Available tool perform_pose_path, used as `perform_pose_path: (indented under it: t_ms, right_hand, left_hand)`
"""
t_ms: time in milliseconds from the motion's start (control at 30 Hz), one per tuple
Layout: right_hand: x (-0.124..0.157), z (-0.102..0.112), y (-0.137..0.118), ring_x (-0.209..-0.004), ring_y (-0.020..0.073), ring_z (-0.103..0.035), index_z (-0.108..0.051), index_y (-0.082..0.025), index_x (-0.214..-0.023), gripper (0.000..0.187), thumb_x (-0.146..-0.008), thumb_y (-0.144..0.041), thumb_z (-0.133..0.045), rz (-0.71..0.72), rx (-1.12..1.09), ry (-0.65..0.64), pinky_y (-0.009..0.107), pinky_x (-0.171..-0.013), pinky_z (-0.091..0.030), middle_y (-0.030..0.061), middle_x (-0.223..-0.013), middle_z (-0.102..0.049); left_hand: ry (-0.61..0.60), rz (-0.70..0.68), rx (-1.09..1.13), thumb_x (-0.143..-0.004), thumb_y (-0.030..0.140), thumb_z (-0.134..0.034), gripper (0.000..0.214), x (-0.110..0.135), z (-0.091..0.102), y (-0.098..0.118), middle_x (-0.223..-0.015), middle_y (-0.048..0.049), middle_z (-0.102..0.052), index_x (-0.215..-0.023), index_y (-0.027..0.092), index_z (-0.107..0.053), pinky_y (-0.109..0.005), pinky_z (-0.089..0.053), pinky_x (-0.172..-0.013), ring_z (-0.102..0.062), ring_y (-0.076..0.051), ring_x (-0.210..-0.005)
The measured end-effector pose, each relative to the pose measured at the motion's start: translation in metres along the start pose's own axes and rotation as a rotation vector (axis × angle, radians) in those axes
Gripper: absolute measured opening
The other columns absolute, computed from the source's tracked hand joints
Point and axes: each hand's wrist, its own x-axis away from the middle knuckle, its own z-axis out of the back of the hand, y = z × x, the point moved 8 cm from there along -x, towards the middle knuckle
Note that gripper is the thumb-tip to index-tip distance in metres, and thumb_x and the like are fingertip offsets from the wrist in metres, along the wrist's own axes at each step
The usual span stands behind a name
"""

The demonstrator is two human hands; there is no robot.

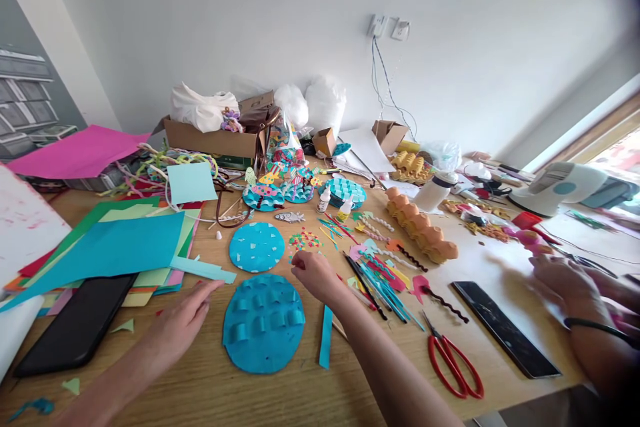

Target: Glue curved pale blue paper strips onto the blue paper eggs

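My left hand (186, 315) is at the left, fingers stretched out and holding nothing. Its fingertips are at the end of some light blue paper strips (207, 271); I cannot tell whether they touch. My right hand (314, 275) hangs just below a scatter of coloured paper confetti (306, 240), fingers curled together. Whatever is in them, if anything, is hidden. Between my hands lies a blue paper disc with rows of raised paper loops (264, 330). Behind it is a flat blue disc with pale scraps (257, 247). A single blue strip (325, 340) rests under my right forearm.
Coloured paper sheets (120, 243) and a black phone (75, 327) lie left. Two small glue bottles (324, 201), an egg carton (417, 223), red-handled scissors (453, 363) and a second phone (505, 327) are to the right. Another person's hands (563, 280) work at the right edge.
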Motion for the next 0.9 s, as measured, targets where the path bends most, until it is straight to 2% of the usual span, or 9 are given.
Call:
perform_pose_path:
  t_ms: [100, 200, 267, 367, 467, 667, 900]
  right_hand:
    - [-0.011, 0.004, -0.008, -0.091, 0.0187, -0.061, -0.066, -0.02, -0.095, 0.021, -0.082, -0.019, -0.05, 0.052, 0.086, 0.024, 0.024, -0.07, -0.038, 0.0067, -0.096, -0.068]
    - [-0.022, 0.001, -0.021, -0.098, 0.0178, -0.059, -0.066, -0.021, -0.097, 0.023, -0.082, -0.018, -0.05, 0.138, 0.152, 0.014, 0.023, -0.077, -0.039, 0.0057, -0.105, -0.066]
    - [-0.029, -0.003, -0.027, -0.1, 0.0178, -0.059, -0.066, -0.021, -0.101, 0.024, -0.082, -0.018, -0.051, 0.179, 0.193, 0.003, 0.023, -0.078, -0.039, 0.0054, -0.109, -0.065]
    - [-0.038, -0.006, -0.033, -0.101, 0.0183, -0.059, -0.064, -0.021, -0.105, 0.025, -0.082, -0.019, -0.053, 0.209, 0.253, -0.016, 0.023, -0.078, -0.041, 0.006, -0.111, -0.064]
    - [-0.045, -0.008, -0.038, -0.099, 0.0192, -0.06, -0.065, -0.019, -0.102, 0.021, -0.084, -0.018, -0.054, 0.215, 0.314, -0.047, 0.024, -0.079, -0.043, 0.0082, -0.108, -0.064]
    - [-0.051, -0.014, -0.048, -0.094, 0.0183, -0.06, -0.059, -0.014, -0.105, 0.022, -0.09, -0.028, -0.052, 0.202, 0.412, -0.099, 0.038, -0.081, -0.049, 0.0063, -0.107, -0.061]
    - [-0.059, -0.019, -0.046, -0.095, 0.019, -0.059, -0.057, -0.015, -0.109, 0.025, -0.089, -0.029, -0.054, 0.156, 0.422, -0.098, 0.039, -0.081, -0.05, 0.007, -0.11, -0.059]
  left_hand:
    - [0.037, -0.154, -0.197, -0.074, 0.027, -0.041, 0.04, -0.012, 0.009, 0.019, -0.116, -0.0026, -0.064, -0.106, 0.027, -0.066, -0.037, -0.042, -0.095, -0.056, -0.026, -0.108]
    - [0.015, -0.333, -0.295, -0.075, 0.018, -0.037, 0.042, -0.026, 0.002, 0.04, -0.114, -0.0052, -0.065, -0.104, 0.024, -0.067, -0.038, -0.041, -0.096, -0.055, -0.024, -0.108]
    - [-0.011, -0.393, -0.338, -0.077, 0.015, -0.034, 0.043, -0.036, -0.006, 0.047, -0.113, -0.01, -0.064, -0.105, 0.02, -0.067, -0.041, -0.041, -0.095, -0.054, -0.026, -0.107]
    - [-0.041, -0.417, -0.348, -0.078, 0.009, -0.032, 0.044, -0.049, -0.017, 0.05, -0.109, -0.0137, -0.064, -0.105, 0.017, -0.067, -0.043, -0.042, -0.093, -0.054, -0.027, -0.105]
    - [-0.087, -0.441, -0.348, -0.075, 0.004, -0.034, 0.047, -0.055, -0.026, 0.055, -0.108, -0.0102, -0.065, -0.106, 0.02, -0.066, -0.039, -0.042, -0.093, -0.054, -0.023, -0.106]
    - [-0.172, -0.444, -0.374, -0.075, 0.003, -0.037, 0.047, -0.064, -0.041, 0.068, -0.112, -0.0062, -0.065, -0.107, 0.023, -0.065, -0.037, -0.042, -0.093, -0.056, -0.022, -0.106]
    - [-0.199, -0.418, -0.419, -0.074, 0.002, -0.036, 0.046, -0.069, -0.049, 0.068, -0.105, -0.0081, -0.067, -0.103, 0.022, -0.066, -0.038, -0.041, -0.091, -0.057, -0.024, -0.102]
